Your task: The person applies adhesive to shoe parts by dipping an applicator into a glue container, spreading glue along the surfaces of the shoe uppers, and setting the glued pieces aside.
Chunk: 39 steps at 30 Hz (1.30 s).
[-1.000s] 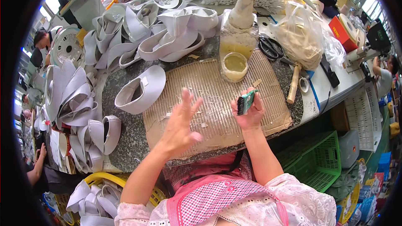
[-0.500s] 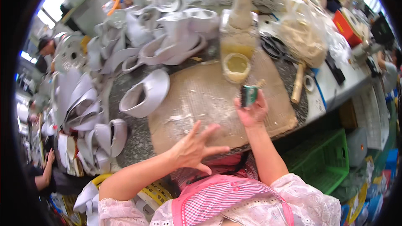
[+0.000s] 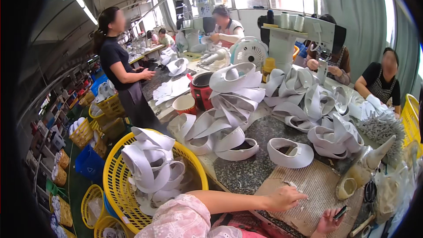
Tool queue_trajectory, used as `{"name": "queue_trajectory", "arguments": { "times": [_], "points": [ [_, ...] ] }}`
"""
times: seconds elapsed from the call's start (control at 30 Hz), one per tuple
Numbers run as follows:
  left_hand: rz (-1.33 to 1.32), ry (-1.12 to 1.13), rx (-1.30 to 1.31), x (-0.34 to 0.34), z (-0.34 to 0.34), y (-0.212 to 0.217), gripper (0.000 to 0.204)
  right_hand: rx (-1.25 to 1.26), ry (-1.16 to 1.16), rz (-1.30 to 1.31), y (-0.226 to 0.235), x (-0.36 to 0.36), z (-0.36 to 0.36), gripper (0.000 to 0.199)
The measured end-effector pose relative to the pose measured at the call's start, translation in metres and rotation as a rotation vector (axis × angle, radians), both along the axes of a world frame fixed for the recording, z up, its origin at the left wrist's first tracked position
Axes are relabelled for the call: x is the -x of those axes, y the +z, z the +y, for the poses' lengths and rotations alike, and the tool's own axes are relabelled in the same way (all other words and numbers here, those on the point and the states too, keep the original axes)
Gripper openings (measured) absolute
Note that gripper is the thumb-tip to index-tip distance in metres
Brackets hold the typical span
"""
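Note:
My left hand (image 3: 285, 198) lies low over a brown cardboard sheet (image 3: 318, 176), its fingers loosely stretched to the right and nothing visible in them. Small white scraps stick to the cardboard beside it. At the lower edge, my right hand (image 3: 326, 224) grips a small dark green and black piece (image 3: 340, 212) between thumb and fingers; its exact kind is unclear. A white sun visor (image 3: 291, 153) rests just beyond the cardboard, its band forming a loop. Right of it stands a cloudy glue container (image 3: 347, 188) with a round yellowish mouth.
White visors (image 3: 235, 139) pile up on the dark speckled table. A yellow basket (image 3: 200, 169) full of visors stands at my left. Scissors (image 3: 370, 191) and a wooden handle (image 3: 362, 226) lie at the right. Co-workers (image 3: 121, 57) stand and sit around, and a fan (image 3: 250, 53) stands farther back.
The view has swung up and left, bringing the room and co-workers in. My left hand's spread fingers have drawn closer together over the cardboard. The right hand still holds the green and black piece.

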<state>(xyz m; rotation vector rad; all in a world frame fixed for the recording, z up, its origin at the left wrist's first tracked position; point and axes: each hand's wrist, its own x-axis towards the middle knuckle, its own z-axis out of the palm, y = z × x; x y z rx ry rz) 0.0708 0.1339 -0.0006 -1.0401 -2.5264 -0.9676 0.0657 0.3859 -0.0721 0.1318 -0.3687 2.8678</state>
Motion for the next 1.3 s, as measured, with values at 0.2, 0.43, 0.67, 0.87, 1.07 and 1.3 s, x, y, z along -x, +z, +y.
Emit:
{"name": "queue_trajectory", "arguments": {
  "times": [0.2, 0.43, 0.67, 0.87, 1.07, 1.3],
  "points": [
    [0.045, -0.054, -0.059, 0.018, 0.033, 0.000, 0.048, 0.029, -0.035, -0.077, 0.010, 0.006, -0.005, 0.030],
    [-0.598, -0.003, -0.427, 0.039, 0.037, -0.002, 0.032, 0.131, -0.048, -0.392, -0.020, 0.007, 0.013, 0.026],
    [-0.008, -0.133, -0.095, 0.038, 0.049, 0.024, 0.036, 0.140, 0.120, -0.189, -0.006, 0.000, 0.000, 0.021],
    [0.178, -0.044, 0.465, 0.027, 0.079, 0.002, 0.055, 0.131, 0.021, -0.224, 0.000, -0.005, -0.002, 0.019],
    [0.229, -0.273, 0.660, 0.020, 0.063, -0.009, 0.059, 0.114, 0.007, -0.311, -0.008, 0.001, -0.001, 0.022],
    [0.128, -0.297, 0.728, 0.004, 0.003, 0.001, 0.051, 0.142, 0.055, -0.206, -0.001, 0.019, 0.010, 0.023]
  ]
}}
